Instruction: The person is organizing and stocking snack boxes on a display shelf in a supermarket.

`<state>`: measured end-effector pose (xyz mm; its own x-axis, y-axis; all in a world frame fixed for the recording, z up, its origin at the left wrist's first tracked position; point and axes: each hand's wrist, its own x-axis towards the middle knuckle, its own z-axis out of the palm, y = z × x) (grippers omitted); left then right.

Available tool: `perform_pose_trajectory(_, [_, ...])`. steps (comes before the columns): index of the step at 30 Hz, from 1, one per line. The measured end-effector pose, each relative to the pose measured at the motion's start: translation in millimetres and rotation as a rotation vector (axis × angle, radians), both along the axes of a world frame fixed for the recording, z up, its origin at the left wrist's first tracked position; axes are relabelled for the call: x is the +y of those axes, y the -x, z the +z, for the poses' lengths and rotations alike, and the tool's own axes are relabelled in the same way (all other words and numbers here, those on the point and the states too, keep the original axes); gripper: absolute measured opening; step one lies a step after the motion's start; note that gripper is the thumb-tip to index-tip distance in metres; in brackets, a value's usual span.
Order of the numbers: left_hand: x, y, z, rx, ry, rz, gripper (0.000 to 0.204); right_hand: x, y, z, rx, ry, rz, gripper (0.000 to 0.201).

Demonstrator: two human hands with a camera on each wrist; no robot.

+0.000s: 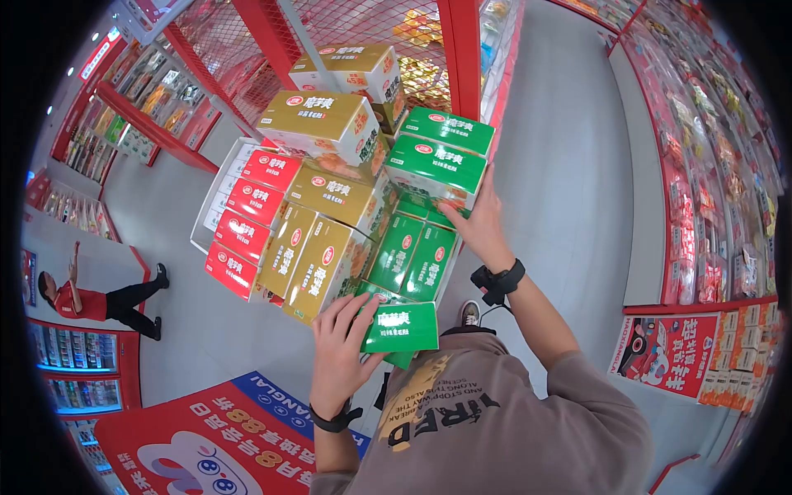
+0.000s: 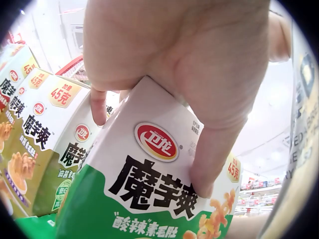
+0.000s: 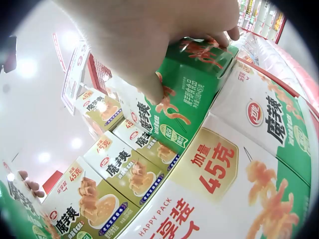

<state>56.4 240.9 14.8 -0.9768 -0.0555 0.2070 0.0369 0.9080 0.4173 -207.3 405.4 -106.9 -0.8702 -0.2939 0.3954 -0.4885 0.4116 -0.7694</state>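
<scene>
Left grip (image 1: pixel 351 337): clamped on the near green box (image 1: pixel 402 327), fingers astride it, digits on opposite sides. Box sits at the near edge of the stack, right in front of my shirt (image 1: pixel 503 421); room on that side is tight. Gold boxes (image 1: pixel 315 262) stand just beside it on the left.

Right grip (image 1: pixel 485 227): closed about the far green box (image 1: pixel 437 165), thumb on one printed face, fingers over the other side (whether its base rests or hangs, I cannot tell). Another green box (image 1: pixel 452 125) stands just behind; low green boxes (image 1: pixel 404 252) lie between my two hands, well below the tops of the taller gold stack (image 1: pixel 318 120).

Edges: red boxes (image 1: pixel 239 235) line the left side, along a white carton (image 1: pixel 202 223). Behind, a red post (image 1: pixel 459 62) and mesh limit reach. On my right, past the far green box, grey floor (image 1: pixel 573 165) runs as a wide aisle up to the packed shelves (image 1: pixel 701 165); most room for moving is there. A person in red (image 1: pixel 82 301) stands well apart, to the left.
</scene>
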Motion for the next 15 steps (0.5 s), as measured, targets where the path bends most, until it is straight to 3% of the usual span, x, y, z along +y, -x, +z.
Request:
perform_pose_trajectory(5, [1, -1, -3, 0.018, -0.010, 0.002, 0.077, 4, 0, -8, -0.009, -0.062, 0.010, 0.108])
perform_pose_trajectory(8, [1, 1, -1, 0.022, -0.006, -0.002, 0.075, 16, -5, -3, 0.098, -0.259, -0.052, 0.102])
perform_pose_trajectory(11, [1, 2, 2, 0.019, 0.014, -0.005, 0.072, 40, -25, 20, 0.203, -0.172, -0.060, 0.095])
perform_pose_trajectory(15, [6, 2, 4, 0.048, 0.056, -0.013, 0.069, 77, -58, 83, 0.100, -0.040, 0.601, 0.081])
